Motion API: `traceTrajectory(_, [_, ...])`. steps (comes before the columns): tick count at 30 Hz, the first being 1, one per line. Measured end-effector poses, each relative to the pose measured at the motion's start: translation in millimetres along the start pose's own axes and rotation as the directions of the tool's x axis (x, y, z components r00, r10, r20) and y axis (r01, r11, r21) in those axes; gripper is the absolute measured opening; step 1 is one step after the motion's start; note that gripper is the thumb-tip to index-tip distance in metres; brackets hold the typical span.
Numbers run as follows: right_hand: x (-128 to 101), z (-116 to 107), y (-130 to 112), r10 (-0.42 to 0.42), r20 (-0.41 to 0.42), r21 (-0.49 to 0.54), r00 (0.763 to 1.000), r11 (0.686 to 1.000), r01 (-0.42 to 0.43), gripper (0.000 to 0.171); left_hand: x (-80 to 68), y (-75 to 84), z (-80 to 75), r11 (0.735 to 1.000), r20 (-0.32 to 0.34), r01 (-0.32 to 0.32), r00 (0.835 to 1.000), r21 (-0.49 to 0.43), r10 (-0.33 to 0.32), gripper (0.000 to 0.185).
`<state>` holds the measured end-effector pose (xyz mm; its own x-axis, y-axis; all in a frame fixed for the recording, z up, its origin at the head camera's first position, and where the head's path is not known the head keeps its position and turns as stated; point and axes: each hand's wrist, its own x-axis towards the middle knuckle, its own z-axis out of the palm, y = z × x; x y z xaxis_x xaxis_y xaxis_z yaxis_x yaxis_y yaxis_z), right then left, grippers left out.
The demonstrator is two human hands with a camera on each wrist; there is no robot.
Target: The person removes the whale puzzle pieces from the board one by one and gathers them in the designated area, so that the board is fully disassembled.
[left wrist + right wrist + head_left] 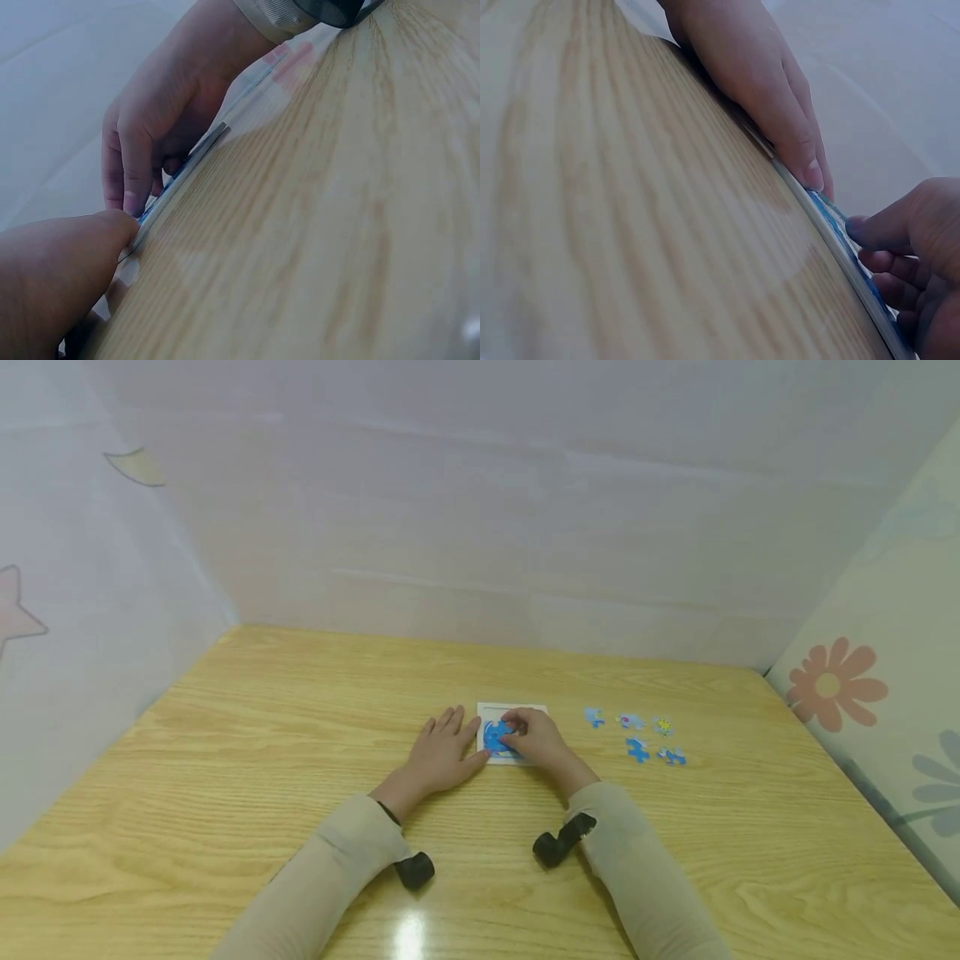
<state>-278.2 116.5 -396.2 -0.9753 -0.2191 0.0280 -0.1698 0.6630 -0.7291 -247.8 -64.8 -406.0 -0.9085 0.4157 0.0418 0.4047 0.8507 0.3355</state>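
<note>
1. The left hand [444,750] lies flat on the wooden table [225,760], fingers straight and spread a little. Its thumb side touches the left edge of the white puzzle tray [517,708]. Judging by that contact, it braces the tray so that it does not slide.

2. The right hand [534,739] rests on the tray with its fingers curled down onto the blue puzzle pieces [495,737] already lying in the frame. It seems to be pressing or seating a piece there. Whether it pinches a piece or only pushes on it cannot be told from the head view.

3. In the left wrist view the right hand's fingertips [132,202] bear on the thin tray edge, with blue showing just beneath them. In the right wrist view the left hand's finger [810,171] lies along the same edge, touching it.

4. The tray sits directly under the right hand and just beside the left hand, on its thumb side.

5. Five loose puzzle pieces [637,748] lie in a small cluster on the table, near the right hand on its outer side and apart from the tray. They are well away from the left hand.

6. A black wrist camera [558,841] sits on each forearm, near the beige sleeves [345,860].
</note>
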Motion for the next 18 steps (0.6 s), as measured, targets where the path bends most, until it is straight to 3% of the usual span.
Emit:
traceTrajectory(10, [-4, -14, 3, -0.089, 0.019, 0.019, 0.996, 0.996, 0.089, 0.028, 0.6, -2.5, 3.6, 1.000, -0.006, 0.004, 1.000, -0.010, -0.004, 0.064])
traceTrajectory(18, [-19, -47, 14, -0.153, 0.069, 0.084, 0.986, 0.986, 0.147, 0.032, 1.0, -0.6, 3.8, 1.000, -0.013, 0.008, 1.000, -0.022, -0.009, 0.064])
